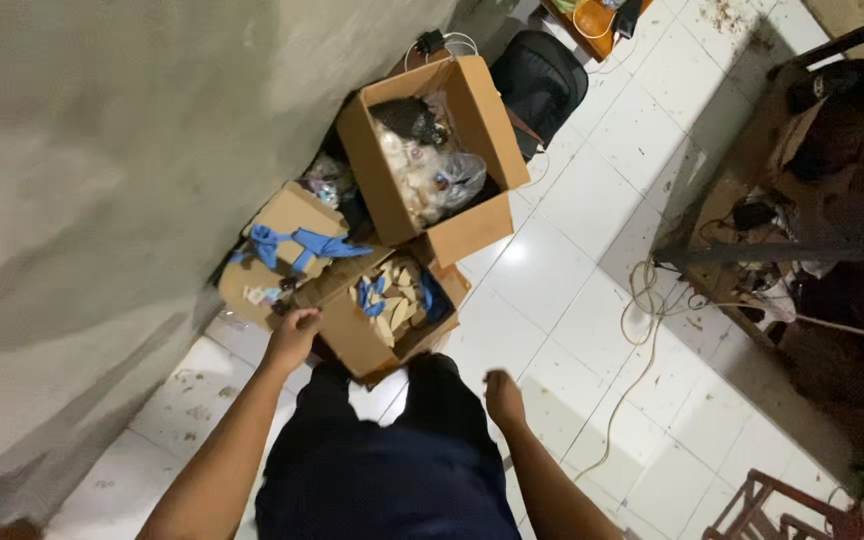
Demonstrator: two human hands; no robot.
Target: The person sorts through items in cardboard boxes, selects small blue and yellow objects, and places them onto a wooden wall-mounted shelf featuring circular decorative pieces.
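Left hand: the left hand [292,335] reaches forward and rests on the near left flap of the small box [377,325]; its fingers [304,318] curl over the cardboard edge, gripping it.
Right hand: the right hand [503,397] hangs free above the floor [562,250], touching nothing, its fingers loosely curled toward a fist, holding nothing that shows.
Small box: an open cardboard box on the floor just in front of the person's legs, holding pale wooden pieces and scraps of blue cloth.
Key relation: the box lies straight ahead of the left hand and to the far left of the right hand; its long axis runs from near left to far right, and the left hand is the nearer one, already touching it.
Flat box: a closed box [277,255] lies to the left against the wall [102,180], with a blue cloth [297,245] on top.
Large box: a taller open box [432,150] stands farther off, filled with clear bags.
Beyond: a black backpack [542,80] sits behind the large box; a pale cord [642,330] trails over the tiles to the right.
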